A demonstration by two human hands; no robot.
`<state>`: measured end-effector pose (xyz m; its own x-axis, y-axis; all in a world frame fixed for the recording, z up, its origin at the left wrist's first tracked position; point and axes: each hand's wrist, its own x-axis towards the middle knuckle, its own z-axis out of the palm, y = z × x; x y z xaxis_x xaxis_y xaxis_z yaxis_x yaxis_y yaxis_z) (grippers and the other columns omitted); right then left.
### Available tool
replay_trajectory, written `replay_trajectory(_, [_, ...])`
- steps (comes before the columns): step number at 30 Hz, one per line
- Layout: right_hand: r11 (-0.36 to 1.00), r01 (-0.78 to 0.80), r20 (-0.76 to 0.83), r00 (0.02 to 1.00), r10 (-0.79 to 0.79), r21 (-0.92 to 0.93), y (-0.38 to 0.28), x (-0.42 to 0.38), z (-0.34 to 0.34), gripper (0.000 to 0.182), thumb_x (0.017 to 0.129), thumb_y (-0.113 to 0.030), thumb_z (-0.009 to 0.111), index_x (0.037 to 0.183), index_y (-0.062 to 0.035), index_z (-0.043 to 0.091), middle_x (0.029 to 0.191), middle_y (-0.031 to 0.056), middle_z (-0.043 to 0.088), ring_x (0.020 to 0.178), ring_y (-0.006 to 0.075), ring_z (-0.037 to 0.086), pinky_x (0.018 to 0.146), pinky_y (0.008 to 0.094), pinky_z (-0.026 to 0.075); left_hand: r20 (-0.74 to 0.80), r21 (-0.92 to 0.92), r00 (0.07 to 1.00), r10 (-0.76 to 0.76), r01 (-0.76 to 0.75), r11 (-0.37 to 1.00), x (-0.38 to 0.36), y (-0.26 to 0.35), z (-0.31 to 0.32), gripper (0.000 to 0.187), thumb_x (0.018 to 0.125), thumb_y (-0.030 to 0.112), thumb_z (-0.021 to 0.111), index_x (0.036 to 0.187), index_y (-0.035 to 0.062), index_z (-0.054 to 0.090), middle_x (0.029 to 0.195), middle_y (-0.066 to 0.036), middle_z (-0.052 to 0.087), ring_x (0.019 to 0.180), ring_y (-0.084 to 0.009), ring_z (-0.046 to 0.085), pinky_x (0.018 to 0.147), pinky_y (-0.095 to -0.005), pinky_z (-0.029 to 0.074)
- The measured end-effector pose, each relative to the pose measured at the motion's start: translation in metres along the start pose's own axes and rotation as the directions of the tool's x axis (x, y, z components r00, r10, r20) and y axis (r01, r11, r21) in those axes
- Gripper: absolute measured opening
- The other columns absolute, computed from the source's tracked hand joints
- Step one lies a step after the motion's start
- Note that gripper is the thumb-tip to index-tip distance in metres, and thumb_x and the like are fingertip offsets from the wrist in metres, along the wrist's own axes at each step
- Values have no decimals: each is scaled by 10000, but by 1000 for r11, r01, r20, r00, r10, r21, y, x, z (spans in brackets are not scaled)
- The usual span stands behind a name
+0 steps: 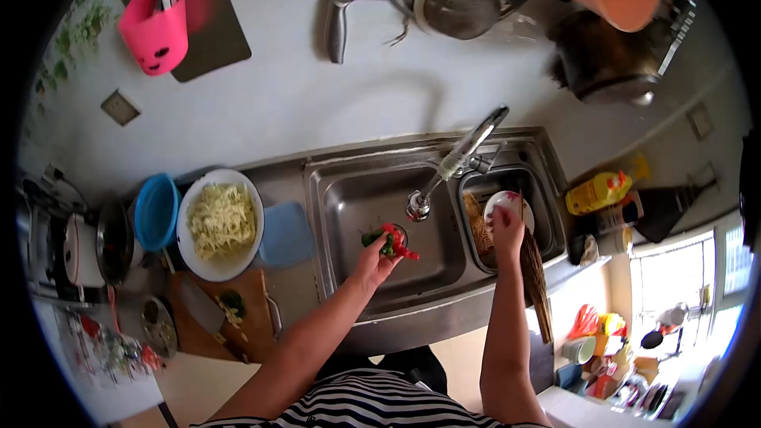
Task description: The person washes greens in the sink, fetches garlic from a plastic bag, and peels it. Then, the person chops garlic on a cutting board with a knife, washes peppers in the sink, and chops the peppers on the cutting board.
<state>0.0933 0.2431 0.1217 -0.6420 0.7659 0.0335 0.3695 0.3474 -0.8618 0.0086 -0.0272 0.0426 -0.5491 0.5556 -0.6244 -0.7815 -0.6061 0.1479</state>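
Head view: my left hand (372,263) grips glossy red-and-green peppers (391,241) over the sink (357,206); at three o'clock, my right hand (506,226) grasps a white bowl (507,204).

A cluster of red and green peppers (390,240) sits pinched in the left hand (374,263), low in the sink's large basin beneath the tap spout. A small white dish (507,208) (partly hidden by the fingers) lies in the smaller right basin under the right hand (507,230).
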Motion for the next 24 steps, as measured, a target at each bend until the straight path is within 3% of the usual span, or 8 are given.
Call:
replay_trajectory(1, [996,64,13,998,-63,-58,13,30,3,229,897,-171,598,1051,-6,642,721,36,650,628,109,618,540,260,474,4,-29,1000,19,-19,999,7,-5,-3,230,914,89,549,1142,57,542,1128,-120,592,1028,-244,600,926,-457,489])
replay_trajectory(3, [997,-34,0,999,34,67,11,81,13,331,890,-208,604,1153,-8,579,683,59,647,568,136,621,517,271,477,-11,-101,998,56,-57,993,19,-8,3,237,894,42,548,1131,49,548,1102,-121,597,1031,-241,599,918,-453,492])
replay_trajectory(5, [995,-82,58,995,86,-63,20,135,25,460,888,-287,604,1235,-2,507,696,89,653,526,156,615,494,281,480,-33,-96,992,120,-123,988,20,-15,10,248,872,2,560,1115,49,550,1055,-116,611,1025,-240,598,906,-447,495])
replay_trajectory(7, [988,-68,68,995,78,-137,0,157,35,524,888,-380,578,1203,32,501,704,119,656,490,178,613,493,292,492,-62,-150,988,140,-148,978,30,-21,6,281,845,-19,587,1113,61,557,1006,-98,625,990,-233,607,887,-439,501])
replay_trajectory(11, [920,2,193,978,80,-391,10,198,45,471,942,-377,442,976,71,584,625,137,625,505,218,619,466,343,484,-93,-129,976,197,-208,970,41,-38,10,264,828,5,627,1074,87,575,972,-76,638,903,-209,629,815,-405,532])
replay_trajectory(12, [919,73,208,978,10,-387,18,201,47,467,954,-348,395,855,69,580,576,146,602,465,226,604,438,339,464,-86,-157,970,226,-237,959,41,-42,14,249,830,10,627,1062,87,576,968,-76,638,898,-207,631,797,-396,539])
replay_trajectory(21, [991,-84,237,966,107,-103,26,181,35,447,966,-333,399,831,71,534,614,144,624,449,204,606,404,309,479,-176,-219,929,324,-358,908,81,-58,8,208,841,22,627,1037,69,577,981,-69,625,925,-202,618,827,-397,534])
replay_trajectory(24, [994,-72,256,962,92,-88,24,145,35,344,961,-278,465,1044,52,515,666,130,638,492,175,616,455,296,492,-203,-220,910,361,-401,889,88,-59,-5,185,844,13,616,1019,60,578,958,-65,626,895,-205,624,815,-379,534])
